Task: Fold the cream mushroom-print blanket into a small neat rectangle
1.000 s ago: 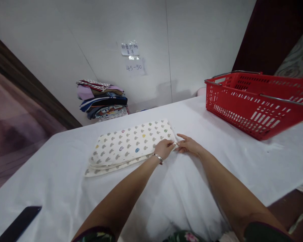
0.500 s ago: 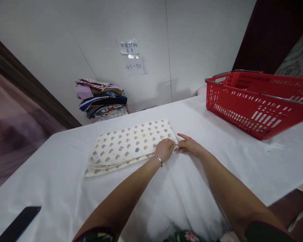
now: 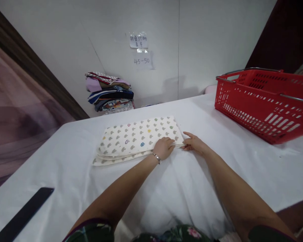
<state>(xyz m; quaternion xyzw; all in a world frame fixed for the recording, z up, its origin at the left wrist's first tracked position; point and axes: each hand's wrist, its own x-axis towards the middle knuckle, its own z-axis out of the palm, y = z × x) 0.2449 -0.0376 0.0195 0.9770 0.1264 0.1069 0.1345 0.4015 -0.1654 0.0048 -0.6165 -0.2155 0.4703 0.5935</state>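
Two bare hands meet at one cloth. The left hand (image 3: 164, 148) lies over the near edge of the cloth (image 3: 138, 137), close to its right end, palm down, with the fingers pointing toward the corner; whether it pinches the fabric or only presses on it cannot be told. The right hand (image 3: 195, 144) is at that same near right corner — one finger stretched out along the side, the others bent and touching the edge; whether they grip it cannot be told either. The hands are near each other but apart. One silver bracelet (image 3: 156, 158) circles the left wrist, and two dark green sleeves end above the elbows.

The cloth, cream with grey mushrooms and a few coloured ones, is folded in several layers and lies flat in the middle of the white sheet (image 3: 73, 174) on the table. At its near left a lower layer sticks out past the top ones.

Farther out, one black slab (image 3: 25, 215) lies at the lower left, cut by the picture's edge. One red basket (image 3: 255, 104), with two metal handles showing, stands at the right. Beyond the far edge is one pile (image 3: 109, 94) of folded fabrics, and two notes (image 3: 138, 41) hang on the wall (image 3: 207, 40), one above the other.
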